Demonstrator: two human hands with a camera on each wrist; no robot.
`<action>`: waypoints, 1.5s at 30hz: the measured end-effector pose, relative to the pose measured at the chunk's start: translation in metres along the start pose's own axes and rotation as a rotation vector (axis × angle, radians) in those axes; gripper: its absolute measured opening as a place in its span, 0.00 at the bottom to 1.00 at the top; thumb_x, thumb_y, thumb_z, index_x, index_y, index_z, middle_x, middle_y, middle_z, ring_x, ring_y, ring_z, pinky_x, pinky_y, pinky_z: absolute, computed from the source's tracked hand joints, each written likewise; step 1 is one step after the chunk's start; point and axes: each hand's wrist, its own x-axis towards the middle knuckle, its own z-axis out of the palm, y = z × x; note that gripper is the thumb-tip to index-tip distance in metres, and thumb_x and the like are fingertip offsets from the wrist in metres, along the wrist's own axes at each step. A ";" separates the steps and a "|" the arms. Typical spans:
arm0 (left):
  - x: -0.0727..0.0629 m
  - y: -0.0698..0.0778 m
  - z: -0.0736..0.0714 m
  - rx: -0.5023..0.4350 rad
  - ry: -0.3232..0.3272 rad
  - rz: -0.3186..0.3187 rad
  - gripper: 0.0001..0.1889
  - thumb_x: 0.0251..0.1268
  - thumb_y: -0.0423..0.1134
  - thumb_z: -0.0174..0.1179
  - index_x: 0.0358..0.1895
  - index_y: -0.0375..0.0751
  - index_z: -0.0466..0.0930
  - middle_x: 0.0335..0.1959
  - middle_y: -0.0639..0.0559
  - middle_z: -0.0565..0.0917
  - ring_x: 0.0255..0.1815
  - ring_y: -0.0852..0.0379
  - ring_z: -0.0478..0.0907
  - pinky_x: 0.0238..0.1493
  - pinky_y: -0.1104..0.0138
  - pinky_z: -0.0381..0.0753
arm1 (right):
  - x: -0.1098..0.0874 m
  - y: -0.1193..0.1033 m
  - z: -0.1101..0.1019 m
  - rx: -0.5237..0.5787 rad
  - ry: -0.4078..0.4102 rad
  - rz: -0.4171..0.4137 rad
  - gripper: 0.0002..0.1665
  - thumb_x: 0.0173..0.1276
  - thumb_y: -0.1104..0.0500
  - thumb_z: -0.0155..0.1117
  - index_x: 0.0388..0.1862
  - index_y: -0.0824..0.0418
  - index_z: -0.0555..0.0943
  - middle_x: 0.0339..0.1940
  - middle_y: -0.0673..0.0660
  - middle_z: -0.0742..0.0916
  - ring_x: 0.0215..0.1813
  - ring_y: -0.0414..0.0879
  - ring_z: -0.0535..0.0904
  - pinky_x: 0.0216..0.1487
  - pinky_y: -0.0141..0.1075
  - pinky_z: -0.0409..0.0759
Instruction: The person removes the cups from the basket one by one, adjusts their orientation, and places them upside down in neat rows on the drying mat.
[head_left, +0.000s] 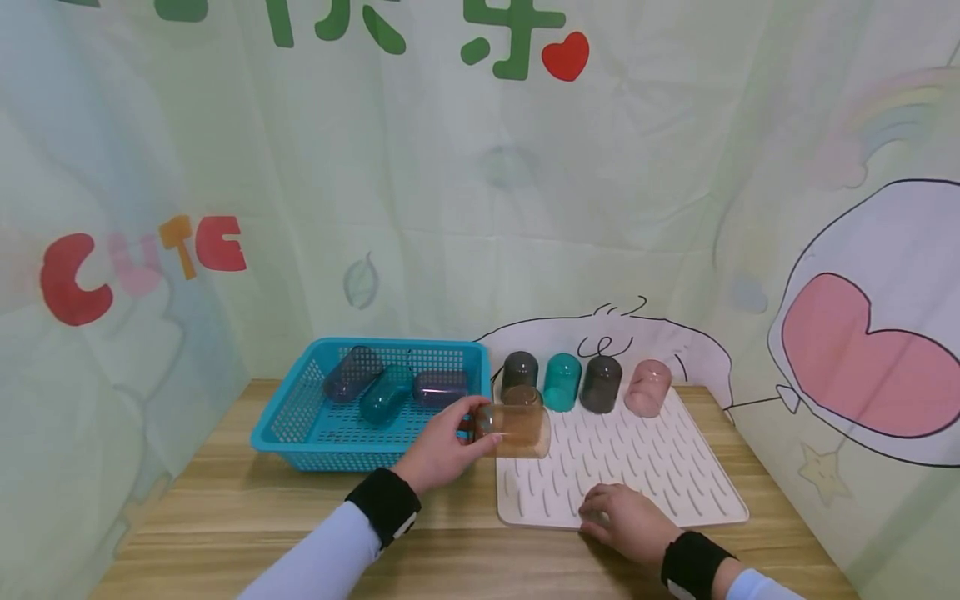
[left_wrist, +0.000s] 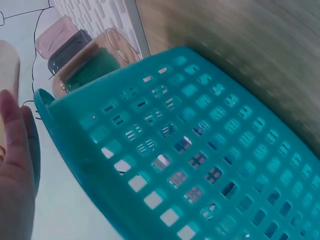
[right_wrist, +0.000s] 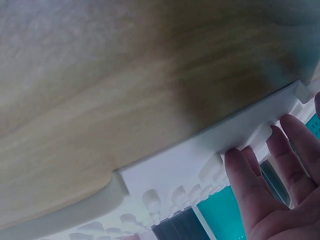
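My left hand point(head_left: 442, 446) grips a clear amber cup point(head_left: 517, 432) lying sideways in the air, between the basket's right side and the drying mat point(head_left: 622, 467). At the left edge of the left wrist view, only part of the left hand point(left_wrist: 15, 170) shows. Behind the held cup, a brownish cup point(head_left: 525, 395) stands on the mat, partly hidden. My right hand point(head_left: 626, 521) rests at the mat's front edge with loosely bent fingers and holds nothing. Upside down along the mat's back stand a dark grey cup point(head_left: 520, 367), a teal cup point(head_left: 562, 383), another dark cup point(head_left: 602, 385) and a pink cup point(head_left: 648, 389).
A blue slotted basket point(head_left: 330, 459) sits on the wooden table point(head_left: 225, 517), left of the mat. Inside lie a greyish-purple cup point(head_left: 352, 375), a teal cup point(head_left: 386, 395) and a purple cup point(head_left: 441, 389). A printed curtain point(head_left: 450, 183) hangs behind and at the sides.
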 end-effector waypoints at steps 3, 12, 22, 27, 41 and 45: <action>0.000 0.001 0.003 0.005 -0.011 0.004 0.33 0.67 0.57 0.66 0.71 0.49 0.69 0.61 0.47 0.78 0.56 0.48 0.76 0.55 0.55 0.86 | -0.001 0.000 -0.001 0.006 -0.012 -0.005 0.12 0.67 0.50 0.72 0.43 0.54 0.90 0.44 0.48 0.88 0.49 0.45 0.84 0.54 0.45 0.84; -0.002 0.004 0.008 0.002 -0.039 -0.009 0.36 0.65 0.59 0.66 0.72 0.49 0.69 0.66 0.46 0.77 0.60 0.46 0.75 0.56 0.53 0.85 | 0.000 0.007 0.003 0.021 -0.022 -0.029 0.15 0.68 0.47 0.71 0.45 0.55 0.90 0.45 0.48 0.88 0.50 0.45 0.84 0.54 0.45 0.84; -0.004 0.004 0.010 0.015 -0.065 -0.019 0.36 0.66 0.60 0.66 0.72 0.49 0.69 0.66 0.46 0.76 0.60 0.46 0.75 0.57 0.52 0.84 | 0.002 0.002 -0.017 0.145 -0.034 0.101 0.16 0.68 0.50 0.71 0.50 0.55 0.87 0.50 0.49 0.89 0.56 0.48 0.84 0.61 0.52 0.82; -0.004 0.003 0.011 0.020 -0.070 -0.024 0.35 0.66 0.60 0.65 0.72 0.50 0.69 0.67 0.46 0.76 0.61 0.46 0.75 0.59 0.50 0.83 | 0.011 -0.010 -0.044 0.131 0.152 0.155 0.18 0.70 0.57 0.68 0.58 0.55 0.83 0.55 0.50 0.87 0.60 0.48 0.83 0.63 0.50 0.81; -0.005 0.001 0.012 0.033 -0.090 0.004 0.36 0.67 0.61 0.64 0.72 0.49 0.69 0.68 0.45 0.77 0.62 0.45 0.76 0.59 0.49 0.83 | 0.051 -0.070 -0.088 0.071 0.231 -0.218 0.43 0.66 0.46 0.73 0.78 0.40 0.65 0.72 0.54 0.73 0.69 0.51 0.75 0.60 0.45 0.85; -0.005 0.000 0.012 0.032 -0.099 0.032 0.33 0.68 0.59 0.64 0.71 0.50 0.70 0.66 0.47 0.78 0.60 0.46 0.77 0.57 0.50 0.84 | 0.062 -0.079 -0.080 -0.008 0.208 -0.327 0.49 0.64 0.43 0.75 0.81 0.38 0.61 0.73 0.56 0.73 0.68 0.51 0.75 0.60 0.45 0.84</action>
